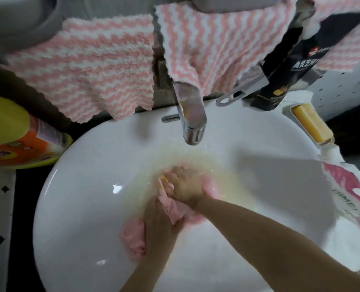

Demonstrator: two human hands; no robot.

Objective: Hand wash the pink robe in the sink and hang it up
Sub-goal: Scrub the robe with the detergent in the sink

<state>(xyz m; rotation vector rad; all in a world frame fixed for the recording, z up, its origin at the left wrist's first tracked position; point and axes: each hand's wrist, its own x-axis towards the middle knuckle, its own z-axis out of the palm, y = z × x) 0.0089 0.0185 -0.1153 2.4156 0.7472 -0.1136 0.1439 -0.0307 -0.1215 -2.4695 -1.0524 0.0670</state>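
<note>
White sink [86, 165] is holding cloudy, yellowish water; pink robe [132, 234] is lying bunched at the basin's bottom; left hand [160, 224] is gripping its near folds, and right hand [183, 186] is clutching its far folds with curled fingers

A white round sink [75, 182] sits on what seems to be a dark table [25, 207], though little of that surface shows. In the bowl lies the pink robe [132, 237], bunched and wet, in shallow, cloudy yellowish water [227, 178] below the chrome tap [192, 125]. At the sink's right rim rests a white dish [288, 109] holding a yellow bar of soap [311, 125]. Nearer on that side lies a white and red pouch [347, 186]. Just beside the left rim is an orange and yellow container [16, 144].
</note>
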